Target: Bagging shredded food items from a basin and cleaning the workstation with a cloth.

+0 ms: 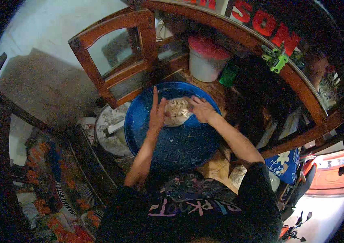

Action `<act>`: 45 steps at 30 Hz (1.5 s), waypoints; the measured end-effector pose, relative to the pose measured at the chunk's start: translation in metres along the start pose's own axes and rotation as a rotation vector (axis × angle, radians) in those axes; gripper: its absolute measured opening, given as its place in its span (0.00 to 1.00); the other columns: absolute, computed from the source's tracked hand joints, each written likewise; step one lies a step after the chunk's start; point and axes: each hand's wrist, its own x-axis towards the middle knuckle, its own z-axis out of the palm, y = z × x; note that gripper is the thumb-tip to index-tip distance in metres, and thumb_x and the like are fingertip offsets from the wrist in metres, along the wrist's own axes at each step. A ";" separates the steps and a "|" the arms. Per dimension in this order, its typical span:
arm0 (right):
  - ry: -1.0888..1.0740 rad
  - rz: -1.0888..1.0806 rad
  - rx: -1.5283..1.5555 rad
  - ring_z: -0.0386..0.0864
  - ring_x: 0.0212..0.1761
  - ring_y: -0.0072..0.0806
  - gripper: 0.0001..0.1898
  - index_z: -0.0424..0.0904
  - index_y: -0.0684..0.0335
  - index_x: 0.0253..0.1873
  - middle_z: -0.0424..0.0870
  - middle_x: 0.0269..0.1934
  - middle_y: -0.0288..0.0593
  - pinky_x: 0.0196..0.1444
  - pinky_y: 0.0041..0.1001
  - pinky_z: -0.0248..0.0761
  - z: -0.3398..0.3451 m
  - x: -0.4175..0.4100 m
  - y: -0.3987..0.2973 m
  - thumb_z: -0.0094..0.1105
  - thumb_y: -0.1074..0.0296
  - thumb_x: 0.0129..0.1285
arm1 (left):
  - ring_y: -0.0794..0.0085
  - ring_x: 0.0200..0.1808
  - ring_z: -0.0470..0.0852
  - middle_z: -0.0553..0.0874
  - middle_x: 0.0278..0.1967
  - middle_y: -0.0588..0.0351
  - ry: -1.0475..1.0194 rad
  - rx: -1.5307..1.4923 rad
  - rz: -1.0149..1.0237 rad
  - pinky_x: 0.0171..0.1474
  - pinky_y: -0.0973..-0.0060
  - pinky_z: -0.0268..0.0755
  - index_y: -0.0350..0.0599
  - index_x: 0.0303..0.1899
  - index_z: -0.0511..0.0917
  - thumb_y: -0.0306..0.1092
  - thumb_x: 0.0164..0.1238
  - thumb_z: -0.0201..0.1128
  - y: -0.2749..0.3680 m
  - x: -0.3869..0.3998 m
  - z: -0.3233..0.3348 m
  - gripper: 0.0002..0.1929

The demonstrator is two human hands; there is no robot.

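A clear plastic bag (178, 110) with pale, crumbly contents lies flat on a wide blue tray (172, 145). At the bag's left edge is my left hand (158, 112), one finger stretched out away from me. The thumb side faces the bag, but whether it pinches the plastic cannot be told. My right hand (203, 110) grips the bag's far right edge with bent fingers. Small pale crumbs are scattered over the tray.
Left of the tray stands a round lidded container (112, 130) with a pale bar on top. An open wooden cabinet door (109, 85) rises behind it. Beyond the tray are a white bucket with a red lid (206, 62) and a green container (229, 74). A wooden frame (305, 88) curves along the right.
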 end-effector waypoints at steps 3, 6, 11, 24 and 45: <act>0.045 0.016 -0.056 0.61 0.67 0.43 0.27 0.79 0.46 0.56 0.62 0.68 0.39 0.66 0.42 0.59 -0.024 -0.010 0.010 0.61 0.71 0.46 | 0.68 0.36 0.82 0.85 0.39 0.49 -0.013 -0.043 -0.098 0.34 0.73 0.75 0.61 0.74 0.45 0.48 0.74 0.49 0.016 -0.004 -0.017 0.32; 0.277 -0.001 0.238 0.65 0.65 0.44 0.26 0.71 0.60 0.61 0.70 0.61 0.49 0.66 0.39 0.59 -0.011 -0.005 -0.010 0.58 0.67 0.55 | 0.67 0.33 0.83 0.85 0.37 0.47 -0.010 0.062 -0.087 0.33 0.69 0.76 0.60 0.73 0.47 0.48 0.73 0.49 0.042 0.000 -0.023 0.32; 0.443 -0.042 0.741 0.75 0.54 0.43 0.24 0.76 0.62 0.54 0.77 0.53 0.52 0.58 0.36 0.68 -0.029 0.010 -0.039 0.64 0.67 0.49 | 0.68 0.29 0.83 0.83 0.30 0.46 -0.473 0.180 0.160 0.37 0.70 0.77 0.54 0.72 0.52 0.40 0.68 0.53 0.055 0.005 0.010 0.32; 0.172 0.053 1.117 0.71 0.46 0.40 0.07 0.78 0.63 0.36 0.72 0.43 0.46 0.47 0.33 0.66 -0.007 -0.043 -0.089 0.64 0.72 0.52 | 0.54 0.72 0.50 0.70 0.63 0.54 -0.864 0.264 0.238 0.72 0.51 0.34 0.52 0.61 0.70 0.45 0.47 0.68 -0.026 -0.021 -0.008 0.34; 0.050 0.487 1.112 0.75 0.33 0.42 0.14 0.77 0.65 0.40 0.79 0.30 0.45 0.37 0.34 0.68 0.013 -0.077 -0.073 0.50 0.59 0.63 | 0.49 0.64 0.65 0.74 0.57 0.53 -0.675 0.268 0.064 0.65 0.33 0.42 0.52 0.41 0.80 0.38 0.51 0.62 -0.049 -0.093 0.047 0.13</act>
